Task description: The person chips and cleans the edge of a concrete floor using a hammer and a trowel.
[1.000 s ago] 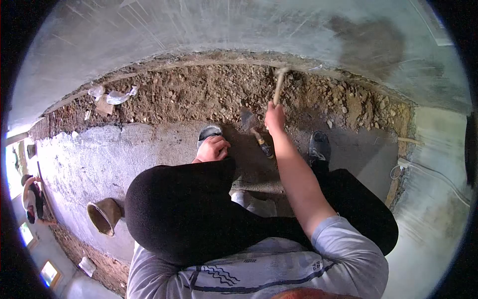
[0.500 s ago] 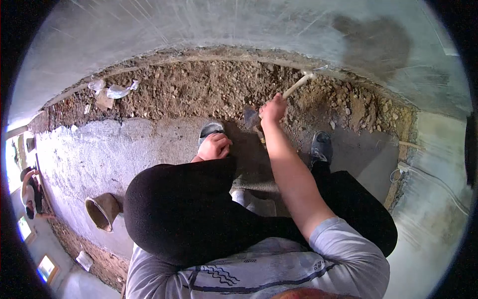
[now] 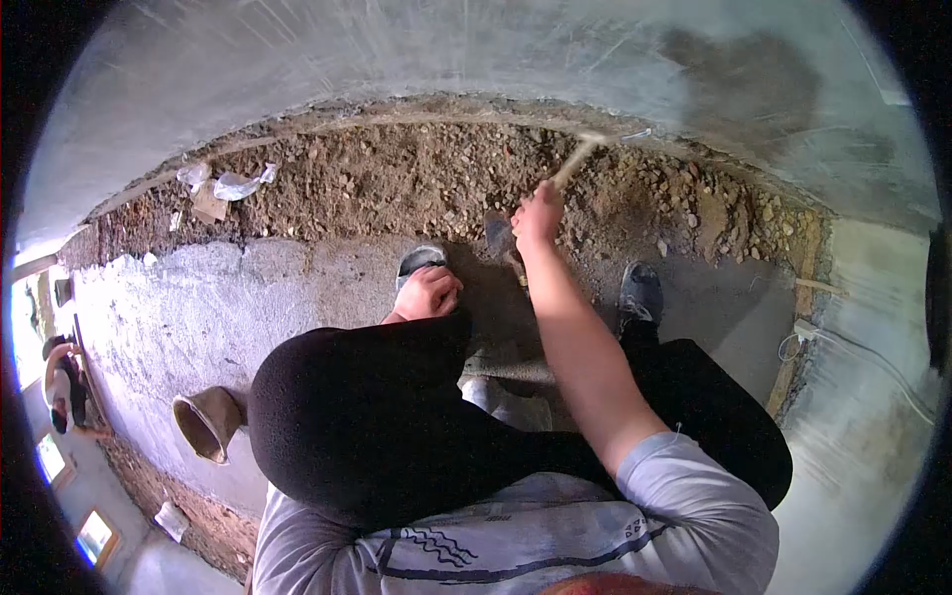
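Through the head view I have the right arm stretched forward between the knees, its right hand (image 3: pixel 538 216) above the slab's far edge, fingers wrapped tightly round the handle of a hammer (image 3: pixel 573 167). The hammer leans away to the right, its blurred head over the far side of the soil strip (image 3: pixel 397 178), near the foot of the wall (image 3: pixel 397 59); I can't tell whether it touches anything. My left hand (image 3: pixel 429 292) hangs by the left shoe (image 3: pixel 419 260), fingers curled together; I can't make out whether they hold anything.

A trowel (image 3: pixel 499 236) lies at the slab's far edge, just beside the right hand, which partly blocks my view of it. The right shoe (image 3: pixel 642 290) stands near that same edge. A bucket (image 3: pixel 203 426) lies tipped on the slab (image 3: pixel 327 288), left of the knee, and a co-worker (image 3: pixel 64 387) is beyond the slab's left end.

Compared with a second ago, the hammer tilts further right and the right hand has shifted left, covering more of the trowel; my left hand is unchanged.
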`<action>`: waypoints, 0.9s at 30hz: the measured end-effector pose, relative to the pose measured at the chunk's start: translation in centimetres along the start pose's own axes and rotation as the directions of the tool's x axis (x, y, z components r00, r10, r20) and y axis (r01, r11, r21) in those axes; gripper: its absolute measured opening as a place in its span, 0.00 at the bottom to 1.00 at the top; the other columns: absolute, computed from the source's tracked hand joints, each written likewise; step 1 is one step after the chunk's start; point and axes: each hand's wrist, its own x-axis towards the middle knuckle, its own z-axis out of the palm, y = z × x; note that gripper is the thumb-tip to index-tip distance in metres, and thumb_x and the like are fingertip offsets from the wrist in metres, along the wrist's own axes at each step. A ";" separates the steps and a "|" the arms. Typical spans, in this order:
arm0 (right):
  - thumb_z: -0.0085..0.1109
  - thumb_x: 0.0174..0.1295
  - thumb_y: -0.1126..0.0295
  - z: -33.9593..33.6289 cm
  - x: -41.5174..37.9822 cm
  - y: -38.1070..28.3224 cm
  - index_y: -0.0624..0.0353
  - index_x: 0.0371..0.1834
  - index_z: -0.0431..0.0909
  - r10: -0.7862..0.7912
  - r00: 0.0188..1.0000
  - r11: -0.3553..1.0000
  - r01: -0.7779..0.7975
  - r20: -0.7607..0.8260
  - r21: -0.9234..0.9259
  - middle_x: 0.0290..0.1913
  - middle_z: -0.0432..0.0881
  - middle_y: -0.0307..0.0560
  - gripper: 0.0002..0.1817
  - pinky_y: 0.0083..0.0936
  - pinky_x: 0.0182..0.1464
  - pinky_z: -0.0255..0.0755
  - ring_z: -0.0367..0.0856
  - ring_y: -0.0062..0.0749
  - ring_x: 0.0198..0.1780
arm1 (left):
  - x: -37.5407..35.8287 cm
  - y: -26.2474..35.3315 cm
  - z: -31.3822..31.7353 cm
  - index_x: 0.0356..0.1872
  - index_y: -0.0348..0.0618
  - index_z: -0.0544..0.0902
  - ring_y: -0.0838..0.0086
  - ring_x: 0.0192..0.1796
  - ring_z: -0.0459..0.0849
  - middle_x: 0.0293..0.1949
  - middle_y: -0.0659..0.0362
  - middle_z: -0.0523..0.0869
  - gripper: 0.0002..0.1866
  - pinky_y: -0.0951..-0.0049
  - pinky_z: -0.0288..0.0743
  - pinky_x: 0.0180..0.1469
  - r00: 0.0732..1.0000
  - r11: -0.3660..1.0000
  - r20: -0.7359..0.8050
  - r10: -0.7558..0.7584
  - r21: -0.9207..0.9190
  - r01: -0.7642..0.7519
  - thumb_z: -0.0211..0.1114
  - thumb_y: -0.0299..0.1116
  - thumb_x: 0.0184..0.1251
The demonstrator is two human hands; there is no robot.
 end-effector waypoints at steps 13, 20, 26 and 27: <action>0.49 0.81 0.54 0.1 0.1 -1.9 0.49 0.34 0.65 0.366 0.913 0.931 -0.359 0.180 -0.072 0.20 0.63 0.32 0.16 0.30 0.19 0.58 0.59 0.23 0.16 | -0.2 -0.3 0.3 0.37 0.45 0.85 0.56 0.41 0.86 0.37 0.56 0.85 0.06 0.57 0.80 0.45 1.000 0.999 0.014 0.018 0.033 -0.018 0.68 0.28 0.57; 0.49 0.81 0.53 0.5 -1.6 -1.4 0.50 0.34 0.65 0.284 0.954 0.958 -0.285 0.101 -0.002 0.19 0.62 0.33 0.17 0.29 0.19 0.57 0.59 0.23 0.16 | -0.1 -0.1 -0.1 0.37 0.45 0.85 0.56 0.42 0.86 0.37 0.56 0.85 0.06 0.59 0.79 0.48 1.000 1.000 0.020 -0.002 0.022 0.002 0.68 0.29 0.58; 0.50 0.80 0.52 -0.4 -2.3 -2.6 0.50 0.36 0.65 0.111 0.989 0.989 -0.120 0.096 0.089 0.21 0.65 0.32 0.17 0.31 0.20 0.59 0.59 0.24 0.16 | -0.2 -0.3 0.1 0.37 0.45 0.85 0.56 0.44 0.85 0.37 0.56 0.84 0.07 0.57 0.79 0.49 1.000 1.000 0.012 0.006 0.012 -0.006 0.68 0.29 0.58; 0.51 0.80 0.52 0.1 -2.9 -2.4 0.50 0.36 0.65 0.042 0.999 0.974 -0.041 0.003 0.223 0.22 0.65 0.32 0.17 0.31 0.20 0.59 0.60 0.24 0.16 | -0.4 -0.3 0.3 0.37 0.45 0.85 0.56 0.44 0.85 0.37 0.56 0.84 0.07 0.57 0.79 0.49 1.000 1.000 0.011 0.002 0.011 -0.002 0.68 0.29 0.58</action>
